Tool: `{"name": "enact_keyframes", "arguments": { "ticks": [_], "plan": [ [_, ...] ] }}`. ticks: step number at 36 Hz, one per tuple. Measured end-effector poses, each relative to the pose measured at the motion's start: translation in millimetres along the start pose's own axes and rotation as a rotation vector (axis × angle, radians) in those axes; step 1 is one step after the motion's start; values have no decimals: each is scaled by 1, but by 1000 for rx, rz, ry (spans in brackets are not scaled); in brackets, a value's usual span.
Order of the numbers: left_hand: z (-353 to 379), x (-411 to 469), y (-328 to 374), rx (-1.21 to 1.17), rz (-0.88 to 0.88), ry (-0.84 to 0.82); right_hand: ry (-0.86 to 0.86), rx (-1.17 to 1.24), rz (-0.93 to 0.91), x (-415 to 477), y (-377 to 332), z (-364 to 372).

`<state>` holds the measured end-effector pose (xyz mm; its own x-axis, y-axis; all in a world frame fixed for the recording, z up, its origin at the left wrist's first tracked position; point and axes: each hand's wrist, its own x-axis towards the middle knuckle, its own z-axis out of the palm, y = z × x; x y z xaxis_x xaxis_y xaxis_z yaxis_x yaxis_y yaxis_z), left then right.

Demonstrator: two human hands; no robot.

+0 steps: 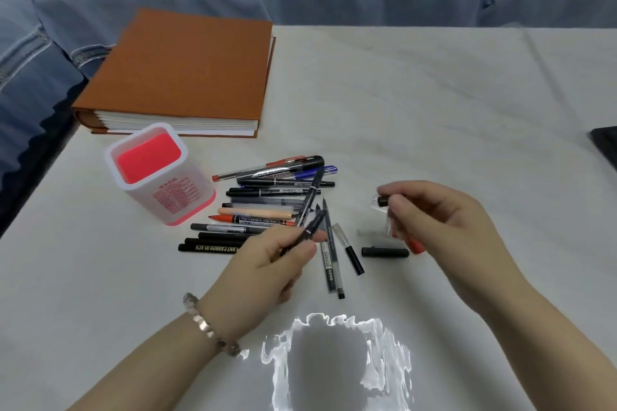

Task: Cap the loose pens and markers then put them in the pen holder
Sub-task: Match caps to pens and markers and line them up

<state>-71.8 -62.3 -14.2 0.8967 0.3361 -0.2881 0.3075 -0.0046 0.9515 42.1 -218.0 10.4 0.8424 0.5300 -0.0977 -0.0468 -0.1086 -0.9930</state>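
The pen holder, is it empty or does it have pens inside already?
Empty. The pen holder stands upright, and only its bare red floor shows through the open top; the pens lie beside it on the table.

Dark flat object: cut off by right edge. Small clear black-tipped cap in right hand: motion-blurred, partly hidden.

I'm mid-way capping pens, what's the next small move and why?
Probably bring the cap in the right hand onto the tip of the pen in the left hand: the two are apart, and the holder looks empty.
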Motion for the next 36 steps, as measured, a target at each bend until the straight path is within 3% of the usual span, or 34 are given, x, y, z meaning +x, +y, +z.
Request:
{"name": "enact_keyframes", "arguments": {
  "ticks": [5, 21, 36],
  "plan": [
    [-4, -2, 0, 377, 229, -16, -95, 0, 27, 0, -2, 15],
    [1, -3, 1, 494, 295, -79, -151, -36, 55, -1, -1, 18],
    [4, -1, 0, 881, 496, -6, -218, -115, 20, -3, 10, 19]
  ]
}}
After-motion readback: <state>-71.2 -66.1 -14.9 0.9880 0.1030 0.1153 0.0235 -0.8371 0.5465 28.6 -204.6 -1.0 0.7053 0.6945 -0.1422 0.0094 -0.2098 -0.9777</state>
